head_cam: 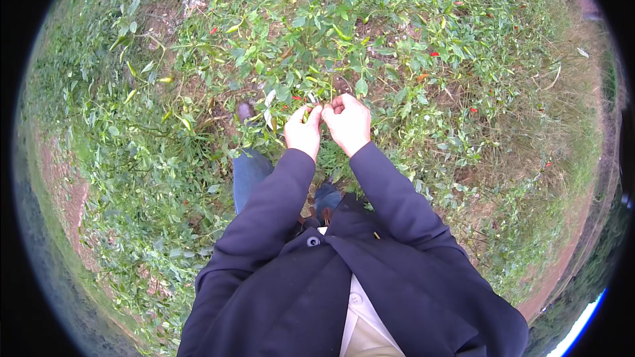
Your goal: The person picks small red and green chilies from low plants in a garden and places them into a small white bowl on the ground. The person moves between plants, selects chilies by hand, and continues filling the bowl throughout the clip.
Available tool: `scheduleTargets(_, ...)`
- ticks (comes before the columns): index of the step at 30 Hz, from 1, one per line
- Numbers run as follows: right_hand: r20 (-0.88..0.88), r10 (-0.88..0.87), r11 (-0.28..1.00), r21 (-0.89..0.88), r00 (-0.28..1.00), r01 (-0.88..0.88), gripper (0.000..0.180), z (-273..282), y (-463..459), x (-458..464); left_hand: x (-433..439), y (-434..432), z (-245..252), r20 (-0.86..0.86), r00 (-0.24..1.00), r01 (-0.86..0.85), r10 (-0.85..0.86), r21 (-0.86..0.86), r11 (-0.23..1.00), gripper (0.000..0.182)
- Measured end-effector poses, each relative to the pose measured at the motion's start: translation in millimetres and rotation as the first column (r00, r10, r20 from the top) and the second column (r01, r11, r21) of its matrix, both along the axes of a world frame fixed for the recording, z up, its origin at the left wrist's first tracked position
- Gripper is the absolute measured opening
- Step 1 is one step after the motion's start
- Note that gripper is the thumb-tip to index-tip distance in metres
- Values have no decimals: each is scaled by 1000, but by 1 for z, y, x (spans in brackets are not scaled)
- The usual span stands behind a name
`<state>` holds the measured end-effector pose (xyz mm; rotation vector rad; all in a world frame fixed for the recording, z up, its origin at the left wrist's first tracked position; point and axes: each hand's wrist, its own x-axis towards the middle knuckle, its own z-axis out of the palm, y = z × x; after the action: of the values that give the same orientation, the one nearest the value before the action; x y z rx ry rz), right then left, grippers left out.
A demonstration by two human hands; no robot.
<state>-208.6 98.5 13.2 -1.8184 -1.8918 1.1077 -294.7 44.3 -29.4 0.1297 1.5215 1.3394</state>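
Note:
My left hand [303, 131] and my right hand [349, 123] meet at the fingertips over a leafy chili pepper plant [317, 25]. The thumb and fingers of each are pinched together at a small stem or pepper, too small to tell which. Just above my left fingers lies a thin red chili [296, 98]. Beside that hand hangs a pale whitish strip [269, 101]. Green chilies, one of them clear [341, 33], hang further up among the leaves. A red chili [435, 54] shows to the upper right, and a yellowish one [165, 80] to the left.
Chili plants and weeds surround me on every side. A brown shoe [245, 112] and a jeans leg [249, 173] stand among the stems below my left arm. Dry grass [526, 134] lies to the right. Bare soil paths [64, 188] run along both outer sides.

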Motion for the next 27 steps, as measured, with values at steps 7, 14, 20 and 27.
scheduleTargets(7, -99, -73, 997, -19, 992, 72, 19, 3, 12, 15, -22, -26, -92, 142, 985, 134, -96, -288, 948, 10)
scheduleTargets(14, -42, -115, 988, -105, 992, 110, 29, 0, 12, 11, -48, -9, -122, 72, 970, 244, -234, -357, 902, 71)
scheduleTargets(20, -623, -320, 922, -377, 713, 84, 44, 0, 25, 8, -40, 10, -15, -341, 461, 721, -819, -394, 570, 25)
scheduleTargets(27, -663, -643, 746, -657, 384, 114, 22, 13, 36, 0, -33, 46, 54, -279, 926, 336, -255, 295, 895, 31)
